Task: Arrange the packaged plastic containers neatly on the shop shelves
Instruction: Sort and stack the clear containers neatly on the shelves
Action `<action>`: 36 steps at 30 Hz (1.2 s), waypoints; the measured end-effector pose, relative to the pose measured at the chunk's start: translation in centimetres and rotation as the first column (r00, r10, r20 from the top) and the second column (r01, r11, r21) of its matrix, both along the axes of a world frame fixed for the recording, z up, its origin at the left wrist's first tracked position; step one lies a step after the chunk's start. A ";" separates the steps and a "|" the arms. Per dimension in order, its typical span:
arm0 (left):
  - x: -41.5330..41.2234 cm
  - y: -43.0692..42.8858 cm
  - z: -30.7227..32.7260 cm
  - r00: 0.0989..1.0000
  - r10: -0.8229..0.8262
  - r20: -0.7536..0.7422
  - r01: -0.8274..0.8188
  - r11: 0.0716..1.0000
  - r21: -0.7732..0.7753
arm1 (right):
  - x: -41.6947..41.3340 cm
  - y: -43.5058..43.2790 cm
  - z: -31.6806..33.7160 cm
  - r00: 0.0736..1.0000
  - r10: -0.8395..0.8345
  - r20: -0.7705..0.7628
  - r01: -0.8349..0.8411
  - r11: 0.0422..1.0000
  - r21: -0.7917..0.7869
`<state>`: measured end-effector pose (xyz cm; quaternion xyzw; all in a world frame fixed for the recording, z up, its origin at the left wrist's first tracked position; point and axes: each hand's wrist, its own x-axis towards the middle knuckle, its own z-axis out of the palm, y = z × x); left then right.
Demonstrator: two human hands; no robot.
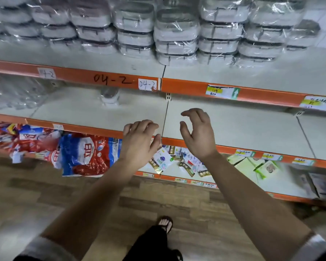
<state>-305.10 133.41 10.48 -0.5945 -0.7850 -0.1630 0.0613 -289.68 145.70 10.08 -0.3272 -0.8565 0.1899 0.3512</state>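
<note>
Cream shop shelves with orange front edges [73, 75] are being viewed from above, over a brown wood-look floor [45, 194]. On the far upper board, white oblong plastic containers wrapped in clear film [177, 34] are being displayed in stacks. Their long axes are running left to right along the shelf, and their clasped sides are facing near. The stacks are touching side by side, and a bare strip of board is being left between them and the near edge. On the middle board, one small wrapped white container [109, 97] is being displayed upright far back, with clear wrapped goods [13, 95] at the far left. Wide room is being left open to the right. Over this board's near edge, the left hand [139, 140] and the right hand [198, 132] are being held apart with fingers loosely curled, and nothing is being grasped by either. On the lowest board, red and blue printed bags [83, 153], small loose sachets [177, 161] and pale green boxes [252, 166] are being stored.
</note>
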 end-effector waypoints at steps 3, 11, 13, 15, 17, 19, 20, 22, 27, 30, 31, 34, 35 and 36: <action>-2.6 -2.1 -1.7 1.000 0.010 0.008 -0.009 0.998 -0.060 | -1.6 -1.9 -2.3 0.998 0.023 0.057 -0.020 0.998 -0.051; -14.3 -3.6 -6.5 0.993 0.106 0.057 -0.102 0.993 -0.065 | -11.2 -3.6 -7.4 0.982 0.066 0.175 -0.042 0.990 -0.136; -17.6 -3.4 -7.9 0.992 0.100 0.077 -0.095 0.993 -0.065 | -14.6 -3.4 -8.7 0.976 0.060 0.210 -0.027 0.988 -0.153; -20.8 -3.0 -9.7 0.992 0.086 0.097 -0.080 0.995 -0.065 | -18.2 -3.2 -10.1 0.973 0.047 0.227 -0.006 0.984 -0.180; -24.0 -2.6 -11.5 0.990 0.087 0.109 -0.079 0.994 -0.069 | -21.9 -2.7 -11.8 0.969 0.051 0.240 -0.001 0.979 -0.202; -26.8 -2.1 -13.4 0.989 0.091 0.116 -0.083 0.994 -0.074 | -25.5 -1.9 -13.7 0.960 0.059 0.274 0.001 0.977 -0.213; -28.3 -1.8 -14.4 0.989 0.093 0.119 -0.085 0.994 -0.070 | -27.3 -1.5 -14.7 0.954 0.059 0.293 0.006 0.976 -0.218; -30.9 -1.3 -16.2 0.988 0.090 0.129 -0.083 0.995 -0.063 | -30.8 -0.5 -16.4 0.952 0.041 0.304 0.032 0.972 -0.231; -36.3 0.2 -20.3 0.983 0.081 0.167 -0.068 0.994 -0.085 | -38.8 2.6 -20.1 0.933 0.001 0.360 0.083 0.972 -0.219; -38.8 0.7 -22.3 0.983 0.076 0.169 -0.061 0.994 -0.091 | -43.5 4.8 -21.2 0.891 0.010 0.454 0.053 0.991 -0.124; -39.5 0.8 -22.8 0.984 0.070 0.164 -0.055 0.994 -0.096 | -44.9 5.5 -21.4 0.879 0.001 0.477 0.042 0.996 -0.081; -41.0 1.0 -24.2 0.986 0.051 0.159 -0.034 0.993 -0.111 | -48.6 7.5 -21.6 0.841 -0.037 0.540 0.043 0.999 0.001; -41.3 1.1 -24.5 0.986 0.046 0.161 -0.029 0.994 -0.107 | -49.6 8.0 -21.7 0.825 -0.049 0.563 0.058 0.998 0.002; -41.7 1.2 -24.9 0.985 0.045 0.167 -0.028 0.994 -0.102 | -50.4 8.6 -21.8 0.809 -0.060 0.585 0.076 0.997 -0.004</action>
